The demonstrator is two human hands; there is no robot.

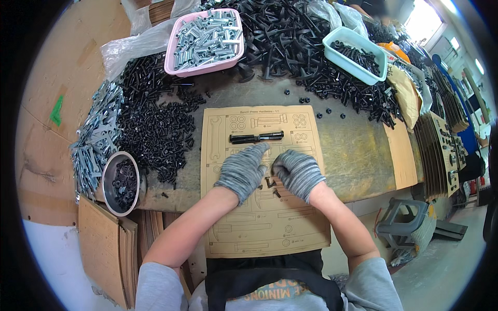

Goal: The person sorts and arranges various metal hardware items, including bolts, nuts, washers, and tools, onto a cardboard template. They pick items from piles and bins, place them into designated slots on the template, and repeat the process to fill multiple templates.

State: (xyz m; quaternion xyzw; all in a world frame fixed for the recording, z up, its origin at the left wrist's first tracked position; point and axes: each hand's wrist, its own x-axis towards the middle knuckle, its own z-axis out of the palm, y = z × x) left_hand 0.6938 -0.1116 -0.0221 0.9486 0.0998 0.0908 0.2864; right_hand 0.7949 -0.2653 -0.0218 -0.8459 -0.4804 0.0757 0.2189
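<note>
Head view. Both gloved hands are resting on a printed cardboard template sheet lying at the near edge of the workbench, centre; the sheet's near end is overhanging that edge toward the person.

L hand, grey knit glove: lying palm down at mid-sheet, fingers stretched fairly wide toward the far edge, gripping nothing visible.

R hand, same glove: just beside the L hand, fingers curling inward to a narrow pinch. Whether it is actually clasping a part, cannot tell.

Small black fittings: lying on the sheet betw. the two hands, near the R fingertips; a couple more are sitting just nearer the person.

Long black bolt assembly: lying crosswise on the sheet, beyond both hands, apart from them.

Surroundings, w/ positions on the bench:
- Far edge, left of centre: pink tray holding silver tubes.
- Far edge, right: pale teal tub holding black parts, w/ a large heap of black pieces spreading behind and betw. the two containers.
- Left half: pile of black screws spreading toward the sheet; flat silver wrenches stacked along the left edge.
- Near-left corner: round metal bowl holding dark nuts.
- Right edge: more cardboard sheets, some standing in a row further right.
- Below the near-left corner: cardboard stack.
</note>
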